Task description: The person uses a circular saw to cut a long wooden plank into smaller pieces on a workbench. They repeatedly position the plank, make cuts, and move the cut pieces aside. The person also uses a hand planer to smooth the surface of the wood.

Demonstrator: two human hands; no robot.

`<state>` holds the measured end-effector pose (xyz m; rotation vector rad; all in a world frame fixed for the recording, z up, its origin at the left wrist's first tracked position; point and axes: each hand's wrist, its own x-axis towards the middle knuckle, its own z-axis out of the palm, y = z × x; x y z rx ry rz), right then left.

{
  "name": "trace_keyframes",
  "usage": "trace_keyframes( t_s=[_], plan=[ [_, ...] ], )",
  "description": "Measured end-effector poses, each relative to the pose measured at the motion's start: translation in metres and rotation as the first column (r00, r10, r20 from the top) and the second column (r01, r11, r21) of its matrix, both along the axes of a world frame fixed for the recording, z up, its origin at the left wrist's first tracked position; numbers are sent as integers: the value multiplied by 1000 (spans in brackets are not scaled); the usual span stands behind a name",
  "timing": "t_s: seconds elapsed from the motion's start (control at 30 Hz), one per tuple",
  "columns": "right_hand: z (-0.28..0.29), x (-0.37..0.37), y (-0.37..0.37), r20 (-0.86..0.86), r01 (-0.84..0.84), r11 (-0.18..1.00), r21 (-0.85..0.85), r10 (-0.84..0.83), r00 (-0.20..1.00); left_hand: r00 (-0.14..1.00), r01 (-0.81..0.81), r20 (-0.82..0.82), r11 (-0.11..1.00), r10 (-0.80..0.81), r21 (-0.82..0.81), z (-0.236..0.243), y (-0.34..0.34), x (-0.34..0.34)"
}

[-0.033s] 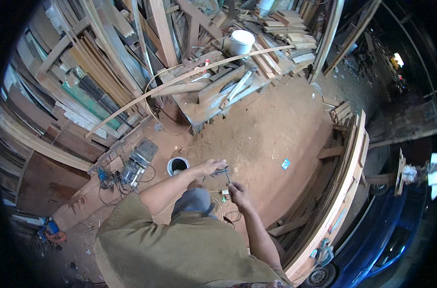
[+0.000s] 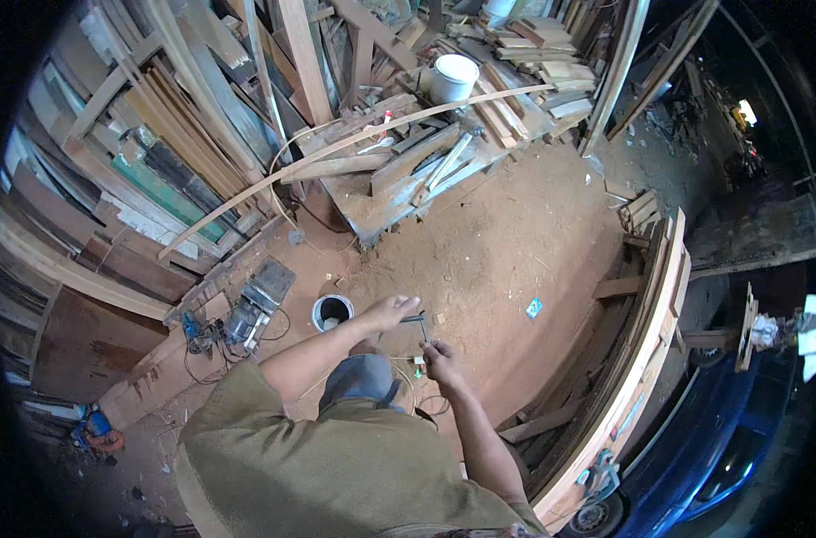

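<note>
Both of my hands are out in front of me over the dusty floor. A thin dark rod, bent like an L (image 2: 424,328), spans the space between them; its exact kind is too small to make out. My right hand (image 2: 444,363) is closed round the rod's lower end. At its other end, the short arm runs to my left hand (image 2: 392,313), whose fingers are curled at it. Below and left of that hand stands a dark bucket (image 2: 332,311) with a pale rim and something greyish inside.
Left of the bucket lies a power tool (image 2: 251,309) with a cord. Stacked boards (image 2: 184,179) lean on the left. A white bucket (image 2: 453,79) stands among scrap wood at the back. At right is a long timber frame (image 2: 645,336), with a blue car (image 2: 721,439) beyond.
</note>
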<state>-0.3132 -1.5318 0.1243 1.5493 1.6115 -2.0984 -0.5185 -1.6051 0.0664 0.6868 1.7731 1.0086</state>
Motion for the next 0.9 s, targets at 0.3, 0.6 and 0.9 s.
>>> trace_keyframes(
  t_s=[0.3,0.6,0.9],
  plan=[
    [-70,-136,58,-101,73,961,266,-48,994,898,-97,397,964,192,-248,-84,61,-26],
    [-83,-117,103,107,-155,923,352,124,986,879,-205,394,959,268,-196,-89,121,-144],
    [-117,-6,92,259,20,978,208,-75,963,793,-165,-577,981,195,103,-90,192,-334]
  ],
)
